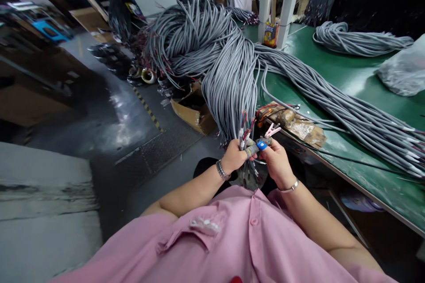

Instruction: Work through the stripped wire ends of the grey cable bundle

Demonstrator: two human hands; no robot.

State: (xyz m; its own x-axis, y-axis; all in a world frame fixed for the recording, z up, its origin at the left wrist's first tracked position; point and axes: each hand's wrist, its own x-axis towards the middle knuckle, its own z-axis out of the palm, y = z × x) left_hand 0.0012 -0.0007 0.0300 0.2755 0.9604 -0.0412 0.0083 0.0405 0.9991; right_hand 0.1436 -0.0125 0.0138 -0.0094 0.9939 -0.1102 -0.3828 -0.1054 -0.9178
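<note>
The green table (pixel 352 75) is lit brightly from above; the grey cables (pixel 229 79) are rendered sharp; glare is thrown off the floor (pixel 124 117); the left edge is smeared and bent; darkness is left beyond the table's far edge.

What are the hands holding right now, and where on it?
The grey cables, near their stripped ends: left hand grips several, right hand pinches at the tips.

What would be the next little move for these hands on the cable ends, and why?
Probably the right hand draws one out of the cable ends: the left hand clasps several together below the hanging grey bundle, and the taped fingertips meet there.
</note>
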